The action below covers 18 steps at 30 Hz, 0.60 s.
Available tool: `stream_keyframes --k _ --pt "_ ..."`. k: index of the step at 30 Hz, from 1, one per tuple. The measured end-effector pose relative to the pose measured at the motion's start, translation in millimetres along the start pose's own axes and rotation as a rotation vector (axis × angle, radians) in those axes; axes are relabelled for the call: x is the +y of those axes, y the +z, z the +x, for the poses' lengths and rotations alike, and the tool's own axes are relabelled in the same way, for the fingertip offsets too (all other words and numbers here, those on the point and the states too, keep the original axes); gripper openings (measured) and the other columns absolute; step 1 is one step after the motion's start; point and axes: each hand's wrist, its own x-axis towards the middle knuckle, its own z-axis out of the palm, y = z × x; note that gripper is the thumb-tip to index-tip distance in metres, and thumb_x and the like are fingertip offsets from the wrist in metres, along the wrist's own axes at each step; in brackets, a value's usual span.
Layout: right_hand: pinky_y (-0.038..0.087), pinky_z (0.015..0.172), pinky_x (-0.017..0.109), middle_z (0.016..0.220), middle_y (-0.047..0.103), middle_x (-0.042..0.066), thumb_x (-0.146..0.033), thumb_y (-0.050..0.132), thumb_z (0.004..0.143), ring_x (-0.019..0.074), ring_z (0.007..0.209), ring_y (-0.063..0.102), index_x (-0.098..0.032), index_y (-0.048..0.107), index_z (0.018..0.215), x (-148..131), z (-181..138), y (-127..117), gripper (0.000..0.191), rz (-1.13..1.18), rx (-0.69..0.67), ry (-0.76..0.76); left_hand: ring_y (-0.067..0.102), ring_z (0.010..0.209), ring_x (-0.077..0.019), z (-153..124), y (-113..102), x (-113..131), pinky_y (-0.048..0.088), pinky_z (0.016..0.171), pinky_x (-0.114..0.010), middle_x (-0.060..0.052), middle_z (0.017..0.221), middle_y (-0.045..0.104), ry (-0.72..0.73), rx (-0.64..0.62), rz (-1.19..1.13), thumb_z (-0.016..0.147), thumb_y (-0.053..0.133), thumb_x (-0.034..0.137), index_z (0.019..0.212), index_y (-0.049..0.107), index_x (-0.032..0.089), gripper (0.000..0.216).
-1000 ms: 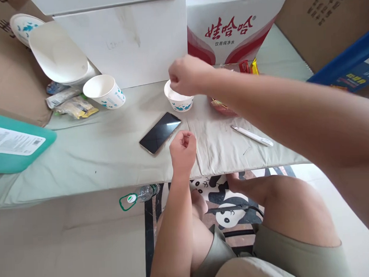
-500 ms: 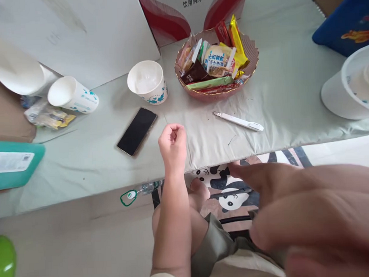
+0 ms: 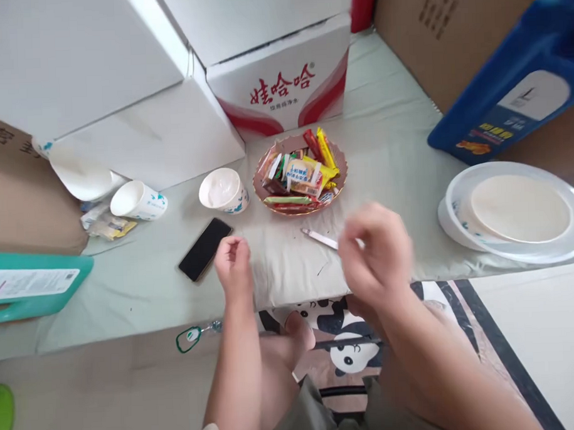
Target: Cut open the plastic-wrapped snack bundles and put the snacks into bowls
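My left hand (image 3: 233, 264) rests on the pale green cloth as a loose fist, just right of a black phone (image 3: 205, 248). My right hand (image 3: 375, 252) hovers blurred above the cloth's front edge, fingers curled, covering the near end of a white pen-like stick (image 3: 320, 237). I cannot make out anything in either hand. Behind them stand a paper cup (image 3: 222, 191) with blue print and white contents, and a brown bowl (image 3: 336, 191) heaped with wrapped snacks.
A second paper cup (image 3: 136, 200) lies on its side at the left beside wrappers. White plates (image 3: 517, 212) sit at the right. Cardboard boxes (image 3: 282, 77) line the back, a blue box (image 3: 509, 100) and a teal box (image 3: 30, 286) flank the sides.
My right hand left the paper cup, swung down close to the camera, and now hangs over the white stick. The view shifted right and back. My left fist stayed by the phone.
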Motion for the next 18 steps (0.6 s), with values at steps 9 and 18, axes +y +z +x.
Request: stream_keyframes --k 9,18 --pt "0.03 0.062 0.031 0.124 0.071 0.008 -0.027 0.051 0.093 0.0196 0.077 0.062 -0.03 0.061 0.14 40 65 32 0.048 -0.101 -0.227 0.387 0.06 0.121 -0.0295 118 -15 12 0.047 0.102 -0.041 -0.013 0.129 0.06 0.039 -0.07 0.552 0.068 0.081 0.025 0.123 0.059 0.023 0.06" --pt "0.031 0.061 0.028 0.087 0.067 -0.002 -0.036 0.073 0.083 0.0166 0.079 0.058 -0.026 0.064 0.091 64 79 38 0.016 0.121 -0.221 0.408 0.05 0.06 -0.0158 137 33 35 0.034 0.063 -0.027 0.004 0.064 0.059 0.0 -0.309 0.489 0.074 0.076 0.034 0.092 0.067 0.022 0.023"
